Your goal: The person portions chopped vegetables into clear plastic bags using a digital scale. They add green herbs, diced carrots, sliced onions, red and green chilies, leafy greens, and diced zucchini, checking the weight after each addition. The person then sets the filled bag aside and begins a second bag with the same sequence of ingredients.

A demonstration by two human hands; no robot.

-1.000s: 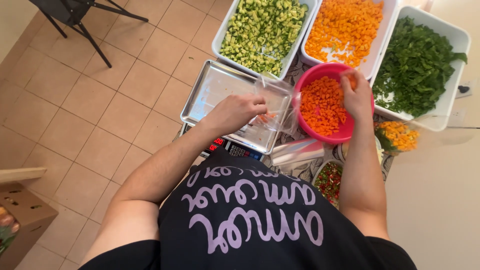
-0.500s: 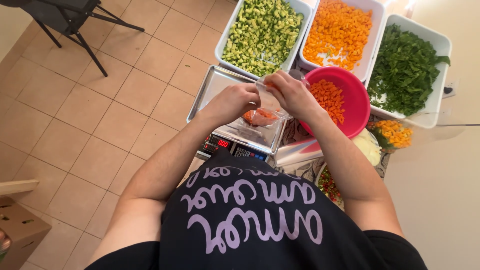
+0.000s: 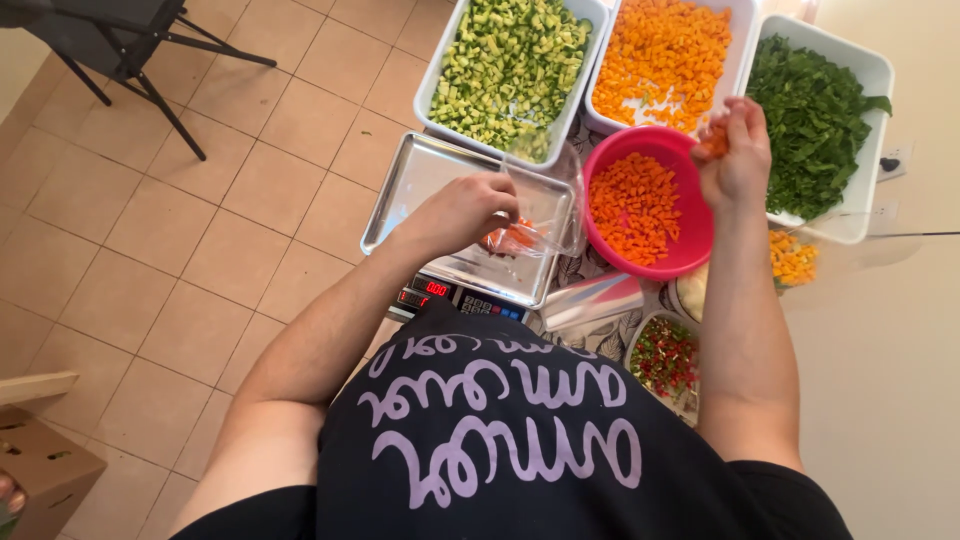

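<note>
The left hand (image 3: 462, 208) is curling its fingers around the rim of a clear plastic bag (image 3: 540, 215), holding it open over the steel tray (image 3: 420, 180) that is sitting on the scale (image 3: 440, 293). A few orange carrot cubes are lying in the bottom of that bag, just under the fingers. Over on the other side, the right hand (image 3: 735, 150) is hovering above the far rim of the pink bowl (image 3: 690, 255), fingers bunched together and pinching a small clump of diced carrot (image 3: 714, 142). The bowl itself is sitting just right of the tray, heaped with more carrot cubes. Behind it, three white tubs are lining the back of the table: chopped green vegetable in the left tub (image 3: 432, 80), diced carrot in the middle tub (image 3: 735, 60) and dark leafy greens in the right tub (image 3: 875, 75). Nearer the person, a small container of chopped red and green bits (image 3: 662, 355) is standing beside a clear wrapped packet (image 3: 592, 300). Off to the left, a black folding stand (image 3: 130, 50) is standing on the tiled floor (image 3: 200, 250).
</note>
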